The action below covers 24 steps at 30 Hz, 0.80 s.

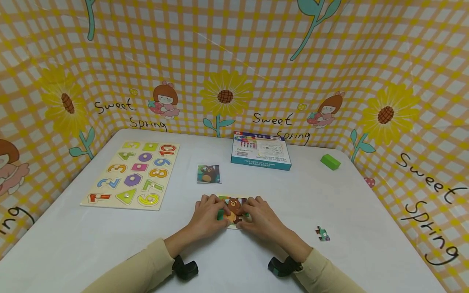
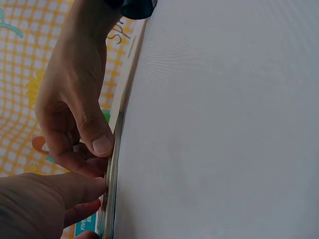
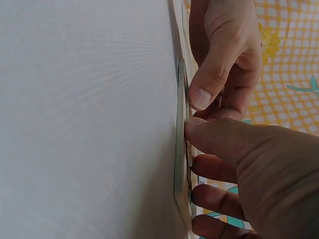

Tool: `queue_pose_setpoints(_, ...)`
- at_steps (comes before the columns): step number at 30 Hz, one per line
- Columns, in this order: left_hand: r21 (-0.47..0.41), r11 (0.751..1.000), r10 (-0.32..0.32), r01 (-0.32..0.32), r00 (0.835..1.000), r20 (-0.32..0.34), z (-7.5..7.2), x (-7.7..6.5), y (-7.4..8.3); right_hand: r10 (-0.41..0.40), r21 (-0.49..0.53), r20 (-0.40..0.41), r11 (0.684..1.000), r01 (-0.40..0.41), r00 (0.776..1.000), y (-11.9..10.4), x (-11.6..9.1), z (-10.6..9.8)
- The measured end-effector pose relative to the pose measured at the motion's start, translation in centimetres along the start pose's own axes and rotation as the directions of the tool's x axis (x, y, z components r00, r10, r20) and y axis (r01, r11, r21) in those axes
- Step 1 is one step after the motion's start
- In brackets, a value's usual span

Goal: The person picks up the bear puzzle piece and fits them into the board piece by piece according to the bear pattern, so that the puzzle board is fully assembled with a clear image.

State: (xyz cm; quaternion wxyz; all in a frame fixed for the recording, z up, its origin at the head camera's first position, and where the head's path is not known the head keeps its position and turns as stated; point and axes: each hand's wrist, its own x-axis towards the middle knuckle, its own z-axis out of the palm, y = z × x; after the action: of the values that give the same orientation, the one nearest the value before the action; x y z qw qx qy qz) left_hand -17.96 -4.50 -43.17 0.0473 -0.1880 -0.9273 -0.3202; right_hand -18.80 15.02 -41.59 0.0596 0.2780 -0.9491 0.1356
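A small bear jigsaw puzzle (image 1: 234, 208) lies flat on the white table (image 1: 329, 203), near the front middle. My left hand (image 1: 209, 215) holds its left side with bent fingers, and a green bit shows under the fingertips. My right hand (image 1: 261, 216) holds the right side the same way. In the left wrist view the puzzle's thin edge (image 2: 111, 169) is seen side-on, with my left hand (image 2: 40, 204) and right hand (image 2: 75, 99) touching it with their thumbs. In the right wrist view my right hand (image 3: 259, 169) and left hand (image 3: 224, 55) pinch at the puzzle (image 3: 179, 149).
A wooden number and shape board (image 1: 133, 175) lies at the left. A bear picture card (image 1: 208, 173) sits behind the puzzle, a blue box (image 1: 261, 150) at the back, a green block (image 1: 330, 161) at the far right. One loose puzzle piece (image 1: 323, 233) lies right of my hands.
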Motion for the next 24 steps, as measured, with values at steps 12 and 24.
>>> queue_pose_setpoints(12,0.01,1.0,0.004,-0.005,1.0,0.007,0.22,-0.07,-0.2,0.008,0.016,0.012,1.0,-0.008,1.0,-0.12,-0.04,-0.03)
queue_pose_setpoints(24,0.013,1.0,0.011,-0.011,1.0,0.006,0.3,0.0,-0.3,0.018,0.026,0.017,0.999,-0.019,1.0,-0.11,-0.07,-0.28)
